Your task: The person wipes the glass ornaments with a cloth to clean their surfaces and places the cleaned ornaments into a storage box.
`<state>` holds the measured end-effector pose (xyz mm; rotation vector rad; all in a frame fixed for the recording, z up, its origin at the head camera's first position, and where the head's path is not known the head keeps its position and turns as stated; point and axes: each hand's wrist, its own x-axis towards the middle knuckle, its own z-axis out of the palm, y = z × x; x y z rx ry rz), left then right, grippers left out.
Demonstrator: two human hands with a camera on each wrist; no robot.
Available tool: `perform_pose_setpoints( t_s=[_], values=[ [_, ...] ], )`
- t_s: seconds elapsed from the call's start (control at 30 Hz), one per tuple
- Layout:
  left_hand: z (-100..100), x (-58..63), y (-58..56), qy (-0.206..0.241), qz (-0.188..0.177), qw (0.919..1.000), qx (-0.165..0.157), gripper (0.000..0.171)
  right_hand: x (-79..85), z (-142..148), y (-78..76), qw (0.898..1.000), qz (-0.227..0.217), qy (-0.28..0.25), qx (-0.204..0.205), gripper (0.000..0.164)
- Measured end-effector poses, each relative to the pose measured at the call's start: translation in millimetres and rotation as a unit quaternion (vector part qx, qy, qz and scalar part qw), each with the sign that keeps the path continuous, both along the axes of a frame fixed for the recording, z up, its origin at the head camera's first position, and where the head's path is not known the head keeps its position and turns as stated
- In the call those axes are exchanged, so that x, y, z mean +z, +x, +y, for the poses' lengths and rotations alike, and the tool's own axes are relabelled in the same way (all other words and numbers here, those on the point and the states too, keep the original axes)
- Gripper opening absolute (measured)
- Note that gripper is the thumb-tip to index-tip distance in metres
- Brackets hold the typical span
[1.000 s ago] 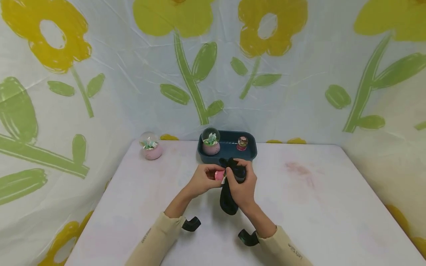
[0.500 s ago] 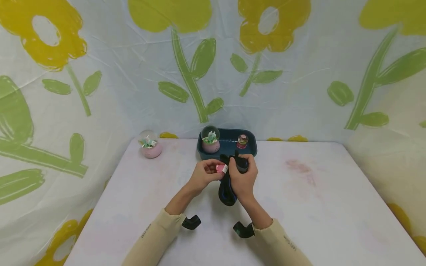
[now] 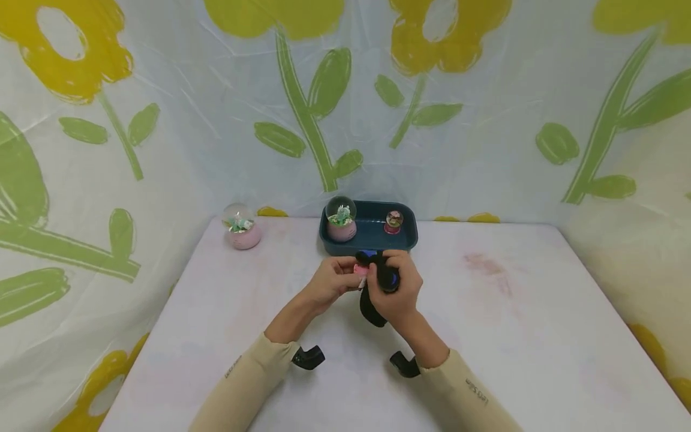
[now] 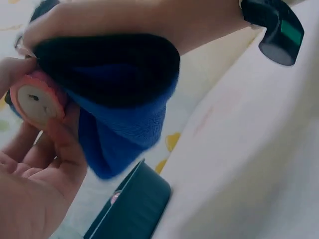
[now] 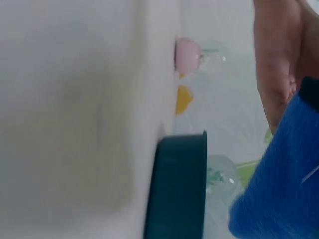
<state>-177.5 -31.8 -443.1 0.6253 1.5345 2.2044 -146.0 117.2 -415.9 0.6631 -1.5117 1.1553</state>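
Observation:
My left hand pinches a small snow globe by its pink scalloped base; the pale round underside faces the left wrist camera, and the dome is mostly hidden. My right hand grips a bunched cloth, blue and fuzzy on one side with a black edge, right against the small globe. Part of the cloth hangs down below the right hand. Both hands are raised over the table, just in front of a dark teal tray.
Inside the tray stand a large snow globe with a pink base and a small red-based one. Another large pink snow globe sits at the table's back left. A flower-printed curtain hangs behind the white table.
My right hand has shifted the cloth against the small globe, and its loose end has swung. The small globe has turned slightly in my left fingers. The head view has tilted slightly downward.

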Motion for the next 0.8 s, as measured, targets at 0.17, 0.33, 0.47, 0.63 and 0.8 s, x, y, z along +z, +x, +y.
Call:
perform_pose_setpoints(
  t_s=[0.17,0.33,0.47,0.63,0.8],
  values=[
    [4,2.1,-1.9,-0.048,0.127,0.9891,0.057,0.033,12.0,4,9.3,0.962,-0.221,-0.148,0.065,0.015],
    [4,8.6,16.6,-0.082,0.243,0.9618,0.096,0.031,11.0,6,24.9,0.89,-0.382,-0.24,0.074,0.012],
    [5,17.1,28.0,-0.1,0.257,0.9531,0.124,0.027,7.5,0,31.5,0.924,-0.327,-0.194,0.043,0.012],
    [6,12.9,19.4,-0.113,0.151,0.9755,0.114,0.027,6.2,-5,28.1,0.983,-0.159,-0.09,-0.021,0.015],
    [-1,7.9,16.0,-0.073,0.036,0.9959,0.041,0.025,0.9,-5,21.9,0.999,0.013,0.0,-0.036,0.026]
  ],
)
